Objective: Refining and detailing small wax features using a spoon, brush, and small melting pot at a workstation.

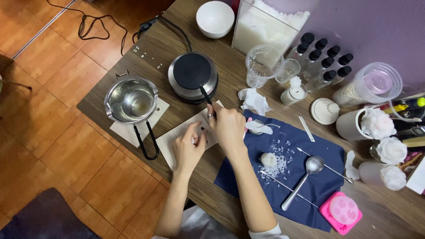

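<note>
Right hand [226, 126] clenched round thin black-handled tool [205, 94], tip toward hot plate [193, 75]. Left hand [188, 148] pinches small object, identity unclear, over pale board [177, 137] near worktop front edge. Steel pouring pot [132, 101] just left. Risk: sleeve or wrist nudging pot handle, spill; tool tip slipping toward left fingers, close together.

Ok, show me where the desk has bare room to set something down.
Bare wood lies between the hot plate and white bowl, and at the near edge beside the pink mould. The right end, around the bottles and wax flowers, is crowded.
</note>
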